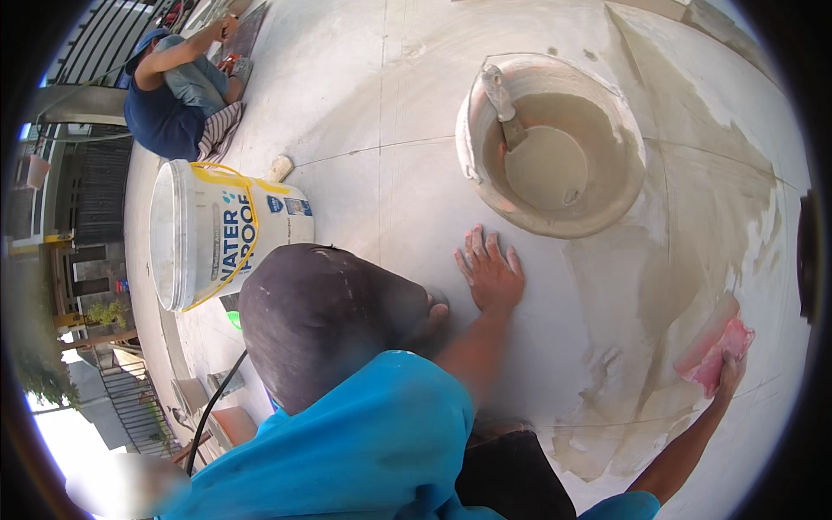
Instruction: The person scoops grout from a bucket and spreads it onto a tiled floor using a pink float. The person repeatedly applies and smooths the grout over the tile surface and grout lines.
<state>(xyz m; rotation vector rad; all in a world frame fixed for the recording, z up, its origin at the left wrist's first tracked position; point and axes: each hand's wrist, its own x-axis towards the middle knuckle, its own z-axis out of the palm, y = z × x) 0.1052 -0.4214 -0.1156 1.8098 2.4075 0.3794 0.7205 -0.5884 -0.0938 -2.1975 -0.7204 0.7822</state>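
Note:
My left hand [491,270] lies flat on the pale tiled floor, fingers spread, with nothing in it. It is just below a round mortar-caked tub [485,186] holding grey slurry. A putty knife [501,100] with a crusted handle leans inside the tub's left wall, its blade toward the slurry. Out at the right, my right hand [730,374] grips a flat pink sponge-like pad [721,348] pressed to the floor; its exact kind is not clear. Wet grey smears [685,277] of slurry spread between the tub and the pad, some along the tile joints.
A white plastic bucket [178,238] with a yellow handle stands at left, beside my dark-clothed knee [321,312]. A small pale block-like object [280,168] lies behind it. Another person [178,95] sits on the floor at the far left. A black cable [212,407] runs at lower left.

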